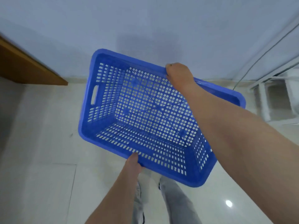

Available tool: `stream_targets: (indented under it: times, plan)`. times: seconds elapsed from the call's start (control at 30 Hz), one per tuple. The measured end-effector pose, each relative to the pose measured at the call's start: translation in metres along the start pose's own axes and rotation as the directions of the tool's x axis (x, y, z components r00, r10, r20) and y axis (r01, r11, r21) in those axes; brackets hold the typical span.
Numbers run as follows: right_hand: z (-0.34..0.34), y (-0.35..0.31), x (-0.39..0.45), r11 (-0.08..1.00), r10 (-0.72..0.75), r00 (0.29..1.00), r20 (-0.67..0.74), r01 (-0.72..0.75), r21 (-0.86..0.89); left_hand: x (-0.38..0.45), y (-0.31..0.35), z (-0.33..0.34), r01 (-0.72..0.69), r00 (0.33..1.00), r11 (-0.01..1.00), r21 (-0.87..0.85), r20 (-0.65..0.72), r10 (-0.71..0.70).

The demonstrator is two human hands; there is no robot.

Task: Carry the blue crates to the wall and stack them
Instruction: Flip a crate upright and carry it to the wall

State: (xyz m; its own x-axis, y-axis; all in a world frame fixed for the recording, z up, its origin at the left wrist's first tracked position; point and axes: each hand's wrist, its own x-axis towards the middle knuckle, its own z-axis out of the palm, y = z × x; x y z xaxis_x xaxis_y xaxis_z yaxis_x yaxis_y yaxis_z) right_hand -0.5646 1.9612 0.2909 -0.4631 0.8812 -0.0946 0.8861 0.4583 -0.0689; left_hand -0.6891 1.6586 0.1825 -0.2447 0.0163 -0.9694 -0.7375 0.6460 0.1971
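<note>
From the head camera, one blue crate point(145, 117) fills the middle of the picture, held in the air above the pale tiled floor point(40, 143) and tilted so its open top faces the camera. It is empty; the floor shows through its perforated bottom and slotted walls. The left hand point(133, 164) pinches the crate's near long rim, thumb on the inside of the wall, the other fingers hidden beneath. The right hand point(178, 73) is closed over the far long rim, its forearm crossing above the crate's right end. Beyond the crate stands the grey-blue wall point(145, 21), near its far edge. Left of the crate a brown wooden board point(24, 65) runs along the wall. Right of the crate stands a white frame point(275, 97). Below the crate, legs in grey trousers point(174, 199) show.
</note>
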Motion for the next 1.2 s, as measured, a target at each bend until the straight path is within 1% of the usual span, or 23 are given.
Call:
stream_targets:
  times: [0.03,0.1,0.2,0.3,0.4,0.47,0.53,0.57,0.63,0.67,0.7,0.73,0.77,0.8,0.87,0.9,0.93,0.97,1.07,1.1,1.13,1.17,1.2]
  plan:
    - [0.010,0.002,0.016,1.000,0.005,1.000,0.006,-0.005,-0.010,0.012,0.003,0.009,0.011,1.000,1.000,0.004,0.015,-0.011]
    - [0.030,0.004,0.045,0.999,0.035,0.999,0.032,-0.035,-0.013,0.037,0.009,0.026,0.035,0.999,0.998,-0.050,0.041,-0.033]
    - [0.070,-0.002,0.081,0.994,0.106,0.994,0.012,-0.106,-0.037,0.084,0.011,0.045,0.065,0.988,0.991,-0.120,0.144,-0.048]
    - [0.111,-0.014,0.111,0.990,0.138,0.990,-0.011,-0.138,-0.009,0.116,0.021,0.065,0.117,0.986,0.976,-0.182,0.142,-0.092]
    - [0.145,-0.019,0.138,0.989,0.147,0.989,0.005,-0.147,-0.007,0.135,0.028,0.080,0.183,0.977,0.957,-0.226,0.146,-0.152]
    - [0.163,-0.021,0.154,0.989,0.150,0.989,0.016,-0.149,-0.017,0.147,0.030,0.086,0.238,0.964,0.931,-0.278,0.186,-0.191]
    - [0.180,-0.024,0.166,0.990,0.142,0.989,0.042,-0.141,-0.026,0.159,0.028,0.096,0.259,0.954,0.929,-0.263,0.217,-0.205]
    - [0.190,-0.026,0.171,0.990,0.138,0.989,0.056,-0.136,-0.027,0.164,0.028,0.101,0.247,0.959,0.939,-0.239,0.201,-0.201]
    - [0.208,-0.029,0.179,0.992,0.125,0.989,0.073,-0.123,-0.027,0.181,0.026,0.106,0.259,0.950,0.942,-0.213,0.235,-0.208]
    - [0.216,-0.031,0.181,0.992,0.123,0.988,0.095,-0.121,-0.027,0.186,0.024,0.107,0.263,0.951,0.939,-0.221,0.222,-0.214]
    - [0.223,-0.032,0.184,0.992,0.122,0.984,0.127,-0.120,-0.026,0.193,0.021,0.108,0.270,0.950,0.946,-0.180,0.211,-0.230]
    - [0.233,-0.035,0.186,0.992,0.123,0.979,0.163,-0.120,-0.026,0.202,0.017,0.109,0.289,0.945,0.941,-0.176,0.213,-0.250]
    - [0.244,-0.038,0.189,0.992,0.127,0.971,0.204,-0.124,-0.027,0.210,0.015,0.110,0.269,0.952,0.953,-0.137,0.185,-0.242]
    - [0.255,-0.041,0.191,0.990,0.141,0.954,0.266,-0.139,-0.025,0.218,0.015,0.112,0.247,0.960,0.959,-0.137,0.171,-0.222]
    - [0.277,-0.046,0.189,0.983,0.169,0.873,0.458,-0.186,-0.008,0.232,0.021,0.121,0.206,0.971,0.951,-0.229,0.167,-0.170]
    - [0.288,-0.046,0.184,0.979,0.173,0.829,0.532,-0.203,-0.001,0.235,0.027,0.126,0.181,0.978,0.954,-0.239,0.150,-0.148]
    - [0.298,-0.044,0.177,0.975,0.180,0.804,0.567,-0.220,0.003,0.238,0.033,0.130,0.162,0.982,0.961,-0.225,0.137,-0.134]
    - [0.307,-0.042,0.168,0.972,0.190,0.796,0.574,-0.234,0.004,0.241,0.038,0.135,0.144,0.984,0.970,-0.195,0.130,-0.120]
    - [0.322,-0.026,0.132,0.954,0.247,0.796,0.552,-0.301,0.007,0.242,0.052,0.147,0.075,0.991,0.995,-0.066,0.113,-0.067]
    - [0.326,-0.017,0.121,0.939,0.283,0.793,0.539,-0.343,0.012,0.239,0.056,0.148,0.063,0.989,0.998,-0.002,0.133,-0.062]
    - [0.328,-0.006,0.111,0.924,0.317,0.782,0.537,-0.382,0.012,0.236,0.060,0.147,0.070,0.985,0.995,0.073,0.152,-0.080]
    - [0.327,0.006,0.100,0.910,0.345,0.768,0.540,-0.414,0.007,0.232,0.065,0.145,0.100,0.978,0.983,0.152,0.165,-0.125]
    - [0.326,0.017,0.091,0.901,0.364,0.757,0.543,-0.434,0.001,0.228,0.071,0.141,0.135,0.967,0.953,0.271,0.172,-0.186]
